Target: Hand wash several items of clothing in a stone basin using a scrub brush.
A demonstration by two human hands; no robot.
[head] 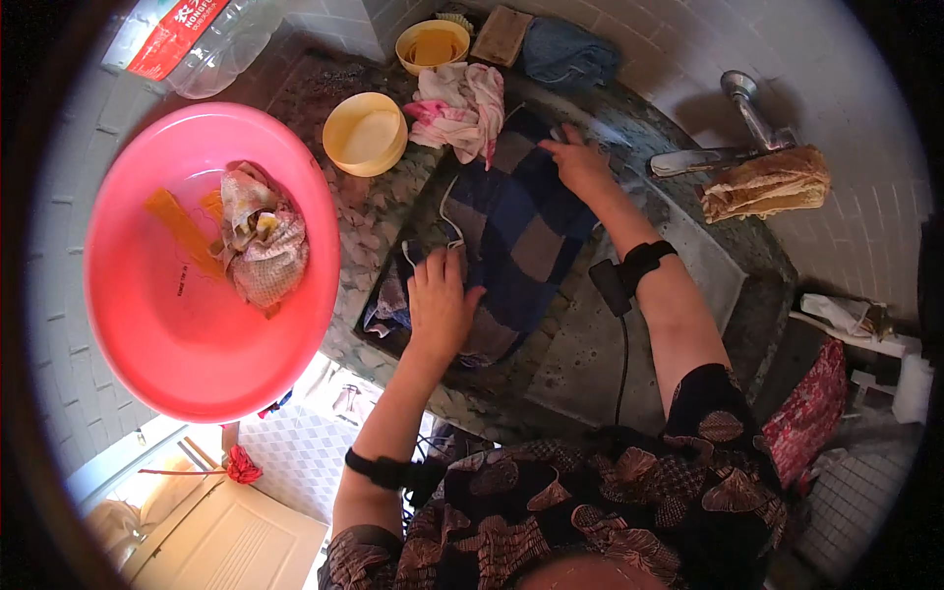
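A checked cloth item in navy, blue and grey-brown [535,247], with a white drawstring [445,203], is spread over the stone sink slab [641,354]. My left hand [441,306] rests palm down on its near-left part, thumb out to the side and fingertips by the cord. At the far right edge of the cloth is my right hand [582,168], index finger stretched out. Something small and pale shows beside those fingers, too unclear to name. Whether they pinch the fabric is hidden.
A pink plastic basin [147,317] on the left holds a crumpled cloth [265,243]. Beyond are a yellow bowl [365,136], a pink-and-white rag [461,107], another yellow bowl [407,44] and a folded blue cloth [568,51]. A metal tap [759,122] juts from the right wall.
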